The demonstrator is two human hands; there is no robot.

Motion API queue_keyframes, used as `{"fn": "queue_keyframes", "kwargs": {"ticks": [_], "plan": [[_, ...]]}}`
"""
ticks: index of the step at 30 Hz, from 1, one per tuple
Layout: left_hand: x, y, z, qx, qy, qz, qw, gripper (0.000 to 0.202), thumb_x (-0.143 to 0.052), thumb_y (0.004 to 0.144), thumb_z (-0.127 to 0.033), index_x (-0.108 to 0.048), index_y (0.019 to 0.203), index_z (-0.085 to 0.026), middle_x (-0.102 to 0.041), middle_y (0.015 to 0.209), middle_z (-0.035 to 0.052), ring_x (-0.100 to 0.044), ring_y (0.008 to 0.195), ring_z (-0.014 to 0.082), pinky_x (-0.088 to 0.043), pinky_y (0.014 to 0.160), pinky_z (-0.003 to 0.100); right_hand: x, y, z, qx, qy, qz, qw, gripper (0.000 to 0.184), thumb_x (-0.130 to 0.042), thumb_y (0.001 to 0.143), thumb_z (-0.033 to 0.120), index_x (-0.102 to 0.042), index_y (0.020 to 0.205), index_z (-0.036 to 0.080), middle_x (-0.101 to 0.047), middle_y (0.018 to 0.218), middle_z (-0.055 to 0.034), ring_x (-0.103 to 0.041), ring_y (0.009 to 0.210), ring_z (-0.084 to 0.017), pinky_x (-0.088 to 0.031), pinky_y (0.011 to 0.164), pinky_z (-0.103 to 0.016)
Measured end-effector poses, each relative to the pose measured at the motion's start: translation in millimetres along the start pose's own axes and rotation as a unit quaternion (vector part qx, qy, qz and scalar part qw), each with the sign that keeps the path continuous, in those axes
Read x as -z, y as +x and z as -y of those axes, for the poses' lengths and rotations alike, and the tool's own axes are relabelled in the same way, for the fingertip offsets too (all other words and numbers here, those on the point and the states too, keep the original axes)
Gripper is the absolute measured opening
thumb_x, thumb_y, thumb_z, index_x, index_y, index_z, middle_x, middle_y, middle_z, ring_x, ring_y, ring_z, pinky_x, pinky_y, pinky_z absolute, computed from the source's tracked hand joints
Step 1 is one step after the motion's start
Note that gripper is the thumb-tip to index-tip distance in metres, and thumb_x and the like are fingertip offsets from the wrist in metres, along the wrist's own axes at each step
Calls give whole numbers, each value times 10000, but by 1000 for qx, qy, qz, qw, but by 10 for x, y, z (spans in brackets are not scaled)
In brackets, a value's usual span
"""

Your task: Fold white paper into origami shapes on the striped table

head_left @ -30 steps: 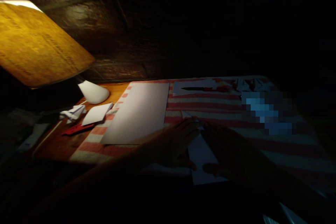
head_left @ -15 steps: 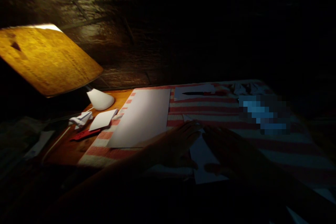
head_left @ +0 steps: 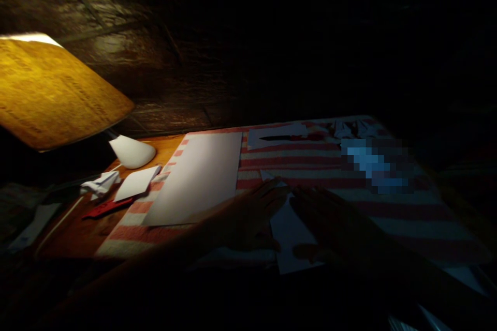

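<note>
In the dim front middle of the table, a narrow folded piece of white paper (head_left: 292,232) lies on the striped cloth. My left hand (head_left: 258,212) rests flat along its left side, fingers stretched out. From the other side my right hand (head_left: 322,220) lies on the paper's right edge, its fingers straight and its thumb apart. Between the two hands the paper shows as a pale strip, with a pointed end past the fingertips. Deep shadow hides much of both hands. A large white sheet (head_left: 202,176) lies to the left of my left hand.
A lit lamp (head_left: 132,151) with a yellow shade (head_left: 58,93) stands at left. Near it are crumpled paper (head_left: 100,185), a white pad (head_left: 137,183) and a red-handled tool (head_left: 107,208). A knife (head_left: 279,138) lies on paper at the back of the striped cloth (head_left: 411,211).
The whole scene has shifted slightly left in view as the head turned. Both hands stay flat on the folded paper, with hardly any movement relative to it.
</note>
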State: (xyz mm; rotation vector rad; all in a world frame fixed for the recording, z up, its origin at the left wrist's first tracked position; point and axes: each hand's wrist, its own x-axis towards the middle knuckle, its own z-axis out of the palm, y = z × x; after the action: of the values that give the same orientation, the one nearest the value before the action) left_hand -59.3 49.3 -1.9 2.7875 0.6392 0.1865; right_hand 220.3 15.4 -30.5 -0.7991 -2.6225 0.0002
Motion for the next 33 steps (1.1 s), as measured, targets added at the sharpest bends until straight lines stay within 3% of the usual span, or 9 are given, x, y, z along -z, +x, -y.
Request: {"fn": "queue_keyframes", "kwargs": {"ticks": [5,10,14,17,23,26,30,33], "plan": [[14,-30,46,-8,16,5,1000,887,-637,866,-618,-333,1515,-96,-309,1618,253,-217,1536,391,-266,1222,589,27,8,16,-4,-19,11,1000,790,-565,930,640,-498,1464,62,-473,1540,-224,-414,1461,-345,-424,1160,-543],[79,-122,139,31,41,-3,999,814,-639,877,-603,-359,1537,-216,-257,1654,204,-296,1502,397,-345,1164,605,57,27,19,-1,7,-2,1000,760,-610,918,606,-516,1448,69,-491,1524,-231,-428,1451,-350,-427,1158,-544],[92,-144,196,42,63,1,997,797,-628,863,-656,-403,1524,-271,-263,1658,164,-299,1493,405,-309,1169,635,72,40,33,-14,17,5,1000,758,-620,914,599,-515,1455,77,-498,1519,-232,-428,1451,-354,-423,1160,-543],[89,-138,190,46,80,0,996,809,-620,849,-689,-430,1511,-266,-278,1648,170,-311,1475,426,-277,1170,656,86,48,44,-12,6,7,1000,749,-617,919,593,-527,1439,62,-499,1516,-237,-435,1444,-362,-430,1154,-547],[181,-164,140,73,84,1,994,760,-641,825,-702,-480,1469,-332,-254,1652,134,-362,1419,435,-342,1112,669,101,59,33,1,9,-7,1000,750,-616,917,597,-534,1427,54,-508,1503,-251,-448,1436,-358,-442,1148,-532],[190,-136,111,80,68,-3,994,642,-656,864,-610,-528,1417,-312,-284,1637,123,-369,1424,409,-364,1113,637,77,49,17,-7,13,2,1000,771,-609,913,615,-515,1449,70,-482,1527,-243,-435,1446,-357,-433,1151,-544],[104,-21,32,162,58,-63,983,319,-574,966,-303,-611,1274,-233,-452,1536,97,-496,1319,317,-420,1090,550,67,38,20,-9,7,27,1000,770,-594,925,611,-503,1462,67,-461,1547,-231,-403,1463,-363,-418,1159,-554],[45,31,-22,187,57,-98,976,302,-576,952,-245,-597,1252,-214,-489,1505,92,-520,1280,308,-432,1079,545,83,43,35,-10,-10,32,999,768,-588,931,605,-508,1456,50,-440,1555,-246,-402,1461,-375,-416,1156,-562]]}}
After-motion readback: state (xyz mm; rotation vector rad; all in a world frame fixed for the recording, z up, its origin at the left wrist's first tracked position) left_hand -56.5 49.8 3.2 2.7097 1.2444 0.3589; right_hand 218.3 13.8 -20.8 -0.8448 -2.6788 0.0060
